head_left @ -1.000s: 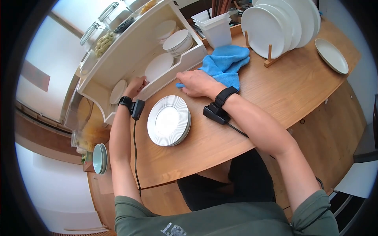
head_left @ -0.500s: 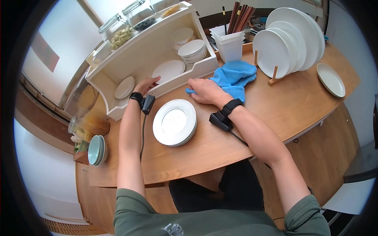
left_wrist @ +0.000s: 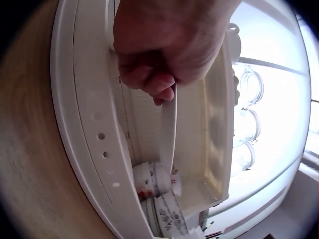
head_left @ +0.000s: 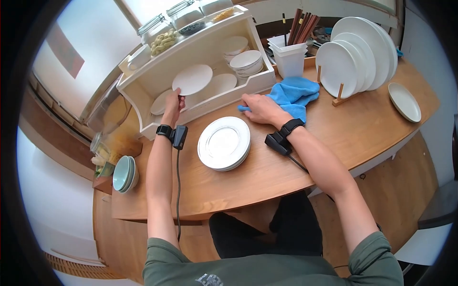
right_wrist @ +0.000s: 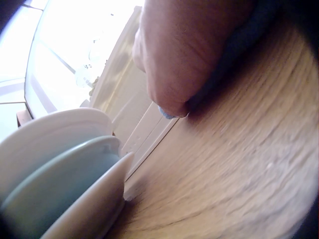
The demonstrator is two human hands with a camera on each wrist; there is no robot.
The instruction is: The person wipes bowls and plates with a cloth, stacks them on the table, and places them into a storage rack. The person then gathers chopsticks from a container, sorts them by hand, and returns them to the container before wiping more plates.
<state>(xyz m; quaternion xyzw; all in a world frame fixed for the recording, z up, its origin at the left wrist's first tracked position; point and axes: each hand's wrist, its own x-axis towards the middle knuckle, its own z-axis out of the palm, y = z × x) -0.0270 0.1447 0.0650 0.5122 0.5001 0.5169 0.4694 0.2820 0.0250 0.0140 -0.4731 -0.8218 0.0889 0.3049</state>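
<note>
A white plate (head_left: 192, 79) is pinched at its lower left edge by the left hand (head_left: 173, 106), tilted above the floor of the white shelf unit (head_left: 224, 97). In the left wrist view the plate (left_wrist: 168, 134) shows edge-on below the curled fingers of the left hand (left_wrist: 169, 45). Another plate (head_left: 223, 83) lies in the shelf behind its front rail. The right hand (head_left: 264, 110) rests on the table, gripping a corner of the blue cloth (head_left: 292, 97). Between the forearms stands a stack of white plates (head_left: 224, 142).
Bowls (head_left: 246, 62) sit at the shelf's right end, glass jars (head_left: 161, 35) on its top. A plate rack (head_left: 338, 66), a chopstick holder (head_left: 289, 59) and a single dish (head_left: 404, 102) stand to the right. Green bowls (head_left: 125, 174) are at the table's left edge.
The left hand has lifted a plate up from inside the shelf. The right hand has stayed at the cloth. The head view has shifted.
</note>
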